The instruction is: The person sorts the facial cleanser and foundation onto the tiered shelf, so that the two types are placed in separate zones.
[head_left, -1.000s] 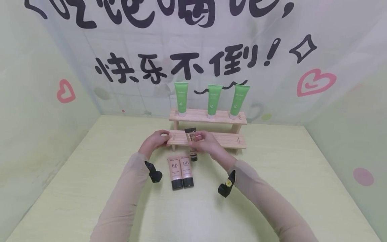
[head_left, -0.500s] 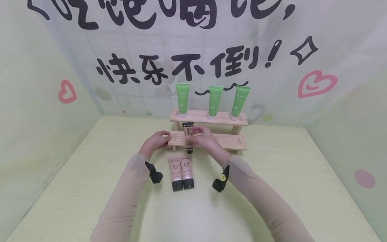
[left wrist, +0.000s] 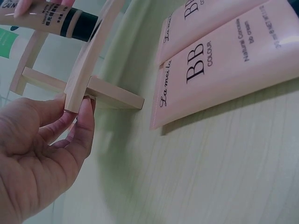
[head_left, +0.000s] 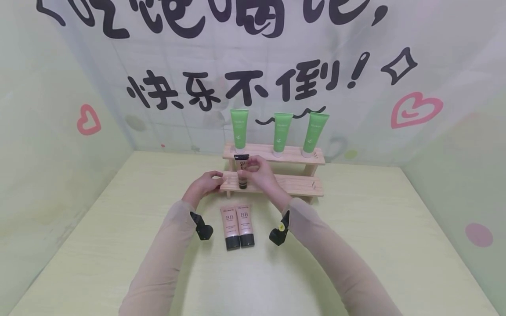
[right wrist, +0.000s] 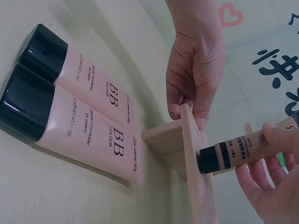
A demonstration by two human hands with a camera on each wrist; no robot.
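Observation:
My right hand (head_left: 258, 173) pinches a beige foundation tube (head_left: 242, 170) with a black cap and a black top end. The tube is upright, cap down, at the left part of the lower step of a wooden two-step stand (head_left: 296, 185). In the right wrist view the cap (right wrist: 210, 161) is right at the step's surface. My left hand (head_left: 205, 183) grips the left end of that lower step, thumb on top and fingers beneath, as the left wrist view also shows. Three green tubes (head_left: 239, 129) stand in a row on the upper step.
Two pink BB cream tubes (head_left: 230, 226) lie side by side on the pale table (head_left: 356, 241), in front of the stand. Behind the stand rises a wall sheet with black lettering (head_left: 245, 83). Side walls (head_left: 47, 131) enclose the table left and right.
My right hand has carried the foundation tube up, back and slightly left, from in front of the lower step onto its left part. My left hand has kept its grip on the step.

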